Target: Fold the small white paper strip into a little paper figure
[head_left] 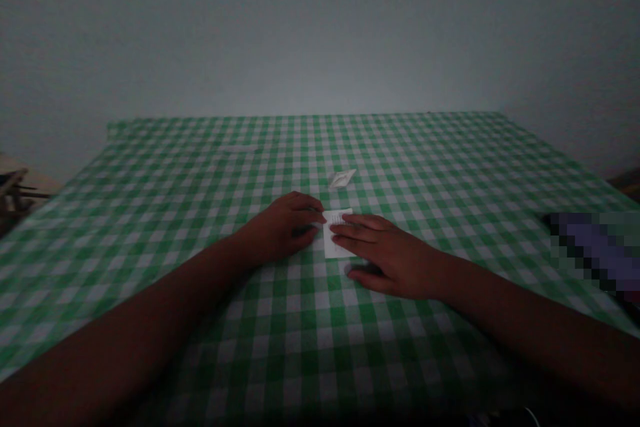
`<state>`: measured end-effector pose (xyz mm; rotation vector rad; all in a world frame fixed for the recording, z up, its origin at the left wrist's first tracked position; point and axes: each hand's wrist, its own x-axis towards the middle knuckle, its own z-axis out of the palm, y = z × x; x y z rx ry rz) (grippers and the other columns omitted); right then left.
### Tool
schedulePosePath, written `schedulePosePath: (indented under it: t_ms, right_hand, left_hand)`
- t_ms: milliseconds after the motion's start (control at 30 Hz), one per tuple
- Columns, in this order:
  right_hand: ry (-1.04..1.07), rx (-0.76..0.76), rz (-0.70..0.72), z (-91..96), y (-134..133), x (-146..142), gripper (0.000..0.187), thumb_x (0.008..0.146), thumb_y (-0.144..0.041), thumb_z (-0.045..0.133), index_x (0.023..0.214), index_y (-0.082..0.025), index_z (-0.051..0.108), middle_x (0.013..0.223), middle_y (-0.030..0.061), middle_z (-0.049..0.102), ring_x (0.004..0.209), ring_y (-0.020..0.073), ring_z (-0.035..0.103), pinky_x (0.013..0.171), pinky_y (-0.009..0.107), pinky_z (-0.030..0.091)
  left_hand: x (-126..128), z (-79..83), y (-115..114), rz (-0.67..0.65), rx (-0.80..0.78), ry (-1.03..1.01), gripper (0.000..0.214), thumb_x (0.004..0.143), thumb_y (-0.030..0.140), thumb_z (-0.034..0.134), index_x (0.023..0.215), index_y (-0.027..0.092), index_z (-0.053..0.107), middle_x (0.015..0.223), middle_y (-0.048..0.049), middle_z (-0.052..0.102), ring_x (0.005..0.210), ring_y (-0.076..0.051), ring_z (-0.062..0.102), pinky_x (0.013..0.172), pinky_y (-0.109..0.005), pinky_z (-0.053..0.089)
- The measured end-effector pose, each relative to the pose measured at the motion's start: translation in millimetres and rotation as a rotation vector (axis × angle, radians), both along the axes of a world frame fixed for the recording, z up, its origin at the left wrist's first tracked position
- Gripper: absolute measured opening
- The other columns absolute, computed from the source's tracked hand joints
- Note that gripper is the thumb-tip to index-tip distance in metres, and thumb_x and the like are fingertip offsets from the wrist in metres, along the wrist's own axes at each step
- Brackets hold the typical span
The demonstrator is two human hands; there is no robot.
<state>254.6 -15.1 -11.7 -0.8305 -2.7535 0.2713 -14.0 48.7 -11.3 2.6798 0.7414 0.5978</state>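
Note:
A small white slip of paper (338,249) with lines of dark print lies on the green-and-white checked tablecloth (280,320). My right hand (387,250) rests over its right part, fingers stretched out and a little apart, hiding some of the print. At the paper's left edge is my left hand (285,227), its fingertips at or just touching the edge. The left fingers are loosely bent and apart, with nothing visible between them. Just beyond both hands lies a second piece of white paper (343,179), folded or creased, with faint marks on it.
A faint pale strip (239,149) lies on the cloth at the far left. Near the right table edge is a dark, blurred-out object (597,247). A plain wall (320,33) stands behind the table. Wooden furniture (15,193) shows beyond the left edge.

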Motion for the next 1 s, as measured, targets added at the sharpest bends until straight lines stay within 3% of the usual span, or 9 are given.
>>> schedulePosePath:
  t_ms: [467,733,1000]
  right_hand:
    - [0.025,-0.014,0.002,-0.3,0.0,0.1,0.056,0.097,-0.041,0.052,0.145,-0.013,0.048,0.15,0.0132,0.049,0.146,0.0288,0.033,0.118,0.05,0.033]
    - [0.07,0.013,0.032,0.0,1.5,1.1,0.048,0.097,-0.034,0.054,0.142,-0.016,0.053,0.145,0.0114,0.056,0.141,0.0274,0.043,0.116,0.05,0.037]
    - [0.048,0.047,0.036,0.2,1.8,1.4,0.044,0.099,-0.028,0.049,0.141,-0.015,0.054,0.146,0.0099,0.054,0.141,0.0258,0.043,0.118,0.048,0.037]
  left_hand:
    - [-0.1,2.4,1.4,-0.046,0.008,0.001,0.019,0.091,0.021,0.059,0.105,0.017,0.072,0.117,-0.0104,0.067,0.109,-0.023,0.061,0.098,-0.042,0.05]
    - [1.3,4.7,-2.0,-0.096,0.013,-0.024,0.018,0.09,0.02,0.062,0.105,0.019,0.072,0.113,-0.0088,0.07,0.106,-0.022,0.064,0.097,-0.042,0.05]
    - [-0.9,6.7,-2.5,0.004,-0.058,-0.008,0.017,0.093,0.021,0.057,0.099,0.017,0.072,0.104,-0.008,0.066,0.1,-0.02,0.061,0.091,-0.034,0.051]
